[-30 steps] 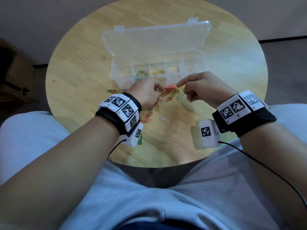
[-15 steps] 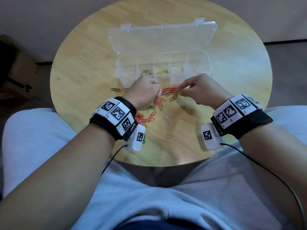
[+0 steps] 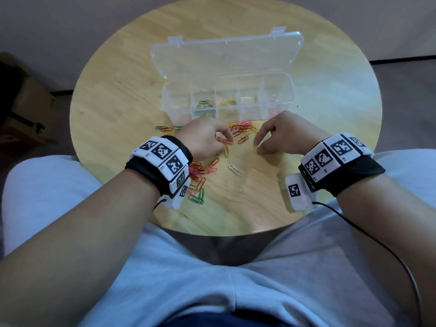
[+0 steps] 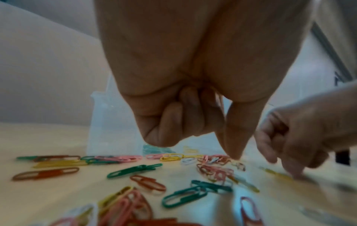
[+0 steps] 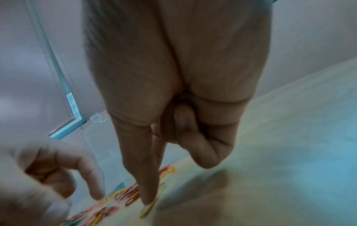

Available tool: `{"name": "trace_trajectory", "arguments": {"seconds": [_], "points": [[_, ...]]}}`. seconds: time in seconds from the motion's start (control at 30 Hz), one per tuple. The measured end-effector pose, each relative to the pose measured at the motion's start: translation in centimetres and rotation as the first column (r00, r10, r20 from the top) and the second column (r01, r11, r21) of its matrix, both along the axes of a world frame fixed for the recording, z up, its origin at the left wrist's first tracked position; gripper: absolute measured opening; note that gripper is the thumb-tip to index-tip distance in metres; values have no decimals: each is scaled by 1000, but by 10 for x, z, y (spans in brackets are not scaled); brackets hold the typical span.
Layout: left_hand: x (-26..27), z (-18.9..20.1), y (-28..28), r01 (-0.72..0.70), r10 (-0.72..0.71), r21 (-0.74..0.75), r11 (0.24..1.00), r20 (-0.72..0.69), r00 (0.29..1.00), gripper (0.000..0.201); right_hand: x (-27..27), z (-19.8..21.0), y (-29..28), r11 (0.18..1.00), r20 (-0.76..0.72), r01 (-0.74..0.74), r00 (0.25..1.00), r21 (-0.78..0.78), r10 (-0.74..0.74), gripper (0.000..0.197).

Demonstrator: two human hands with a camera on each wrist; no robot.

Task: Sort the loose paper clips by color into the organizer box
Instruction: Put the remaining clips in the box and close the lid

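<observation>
No writing can be read; the white wristbands (image 3: 162, 154) bear only black square-code markers. The clear plastic organizer box (image 3: 230, 100), lid laid open, sits just beyond both hands, its long axis running left to right: green clips lie in the second compartment from the left, yellow in the next, pink in the rightmost. Loose coloured paper clips (image 3: 240, 132) lie between the hands and under the left wrist, pointing every way. The left hand (image 3: 203, 140) pinches an orange paper clip (image 3: 225, 141) between thumb and forefinger. The right hand (image 3: 280, 135) presses its forefinger tip on a yellow paper clip (image 5: 152, 203) lying on the round wooden table (image 3: 113, 114), other fingers curled.
</observation>
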State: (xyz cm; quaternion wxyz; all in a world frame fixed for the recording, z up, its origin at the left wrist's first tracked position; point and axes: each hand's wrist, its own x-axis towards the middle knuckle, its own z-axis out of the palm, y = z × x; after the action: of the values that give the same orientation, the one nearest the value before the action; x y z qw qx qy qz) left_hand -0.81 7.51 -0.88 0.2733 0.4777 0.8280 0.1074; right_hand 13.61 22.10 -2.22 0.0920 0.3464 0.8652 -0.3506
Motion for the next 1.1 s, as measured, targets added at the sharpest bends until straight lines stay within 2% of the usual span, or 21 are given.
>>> {"name": "trace_trajectory", "arguments": {"seconds": [0.13,0.33,0.4,0.57,0.63,0.77,0.83,0.87,0.9,0.97,1.03,1.1], "points": [[1,-7,3,105,-111,-64,992,-102,989,28,-1,1,2,1000,-75,12,997,0,-12,13],[5,-7,11,154,-170,-88,984,-236,957,6,-1,-1,-1,995,37,-67,997,75,64,28],[6,-6,13,170,-193,-110,979,-253,948,3,0,0,-2,993,76,-67,995,100,59,22],[11,-10,15,200,-236,-160,967,-260,936,10,0,2,-4,992,121,-27,993,125,12,3],[12,-10,13,150,-163,-81,985,-201,966,19,-1,1,-8,988,174,-62,984,144,36,6],[8,3,12,14,-20,112,994,47,999,35,-4,-2,-13,991,248,-67,968,113,37,26],[3,7,10,-133,82,186,974,256,963,37,-5,0,-15,999,194,40,980,-34,-33,26],[2,9,7,-220,132,205,954,370,920,37,-6,3,-16,972,124,125,987,-197,-102,23],[0,11,4,-275,158,209,938,448,880,38,-5,6,-16,903,52,199,980,-380,-194,22],[-3,13,-1,-303,162,205,931,513,843,38,-3,13,-15,704,-34,240,936,-668,-351,20],[-9,12,-6,-298,140,193,935,569,810,38,-1,20,-14,547,-70,175,915,-819,-398,18],[-14,12,-11,-300,110,174,938,670,735,36,-2,28,-15,429,-89,120,896,-895,-436,19]]}}
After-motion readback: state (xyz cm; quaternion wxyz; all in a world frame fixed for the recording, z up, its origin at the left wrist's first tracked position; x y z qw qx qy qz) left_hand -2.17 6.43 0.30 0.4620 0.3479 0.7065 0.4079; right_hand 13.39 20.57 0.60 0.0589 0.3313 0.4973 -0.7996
